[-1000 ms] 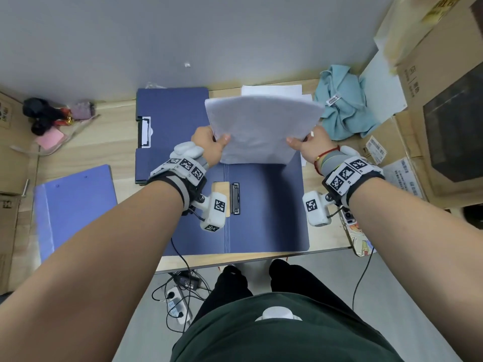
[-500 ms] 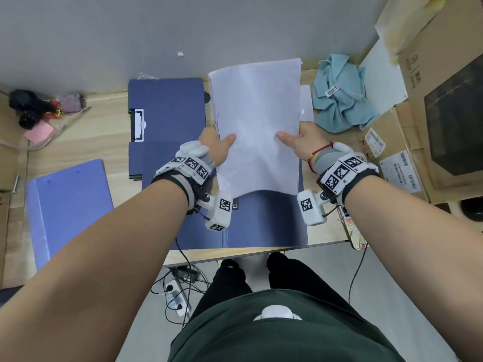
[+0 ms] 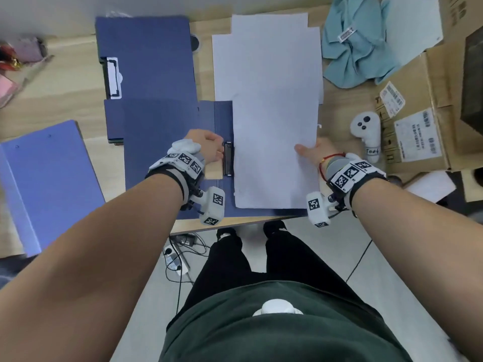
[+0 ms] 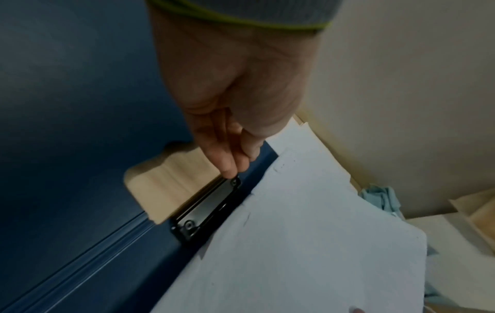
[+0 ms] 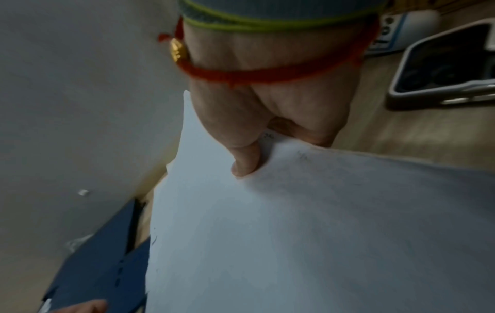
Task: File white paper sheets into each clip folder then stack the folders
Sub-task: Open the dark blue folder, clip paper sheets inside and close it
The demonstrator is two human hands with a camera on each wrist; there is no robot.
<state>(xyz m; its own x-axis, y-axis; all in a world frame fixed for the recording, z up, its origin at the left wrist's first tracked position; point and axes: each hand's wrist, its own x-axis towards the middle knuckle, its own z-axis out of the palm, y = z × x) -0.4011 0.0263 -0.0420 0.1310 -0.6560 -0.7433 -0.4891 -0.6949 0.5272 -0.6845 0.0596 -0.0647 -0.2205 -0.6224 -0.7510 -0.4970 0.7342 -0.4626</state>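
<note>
A dark blue clip folder (image 3: pixel 156 152) lies open at the table's front edge, with its black clip (image 3: pixel 228 160) beside the spine. White paper sheets (image 3: pixel 274 126) lie over the folder's right half, their left edge next to the clip (image 4: pixel 209 209). My right hand (image 3: pixel 307 150) pinches the sheets' right edge, thumb (image 5: pixel 246 161) on top. My left hand (image 3: pixel 220 150) holds nothing. Its nearly straight fingertips (image 4: pixel 230 171) touch the far end of the clip.
A second dark blue folder (image 3: pixel 146 56) lies behind on the left and a light blue folder (image 3: pixel 44 178) at the far left. More paper (image 3: pixel 269 24) lies at the back. A teal cloth (image 3: pixel 358 48), white controller (image 3: pixel 366 134) and cardboard boxes (image 3: pixel 418 126) crowd the right.
The sheets came down from upright in both hands to lying over the folder's right half. My left hand let go of them and moved to the clip.
</note>
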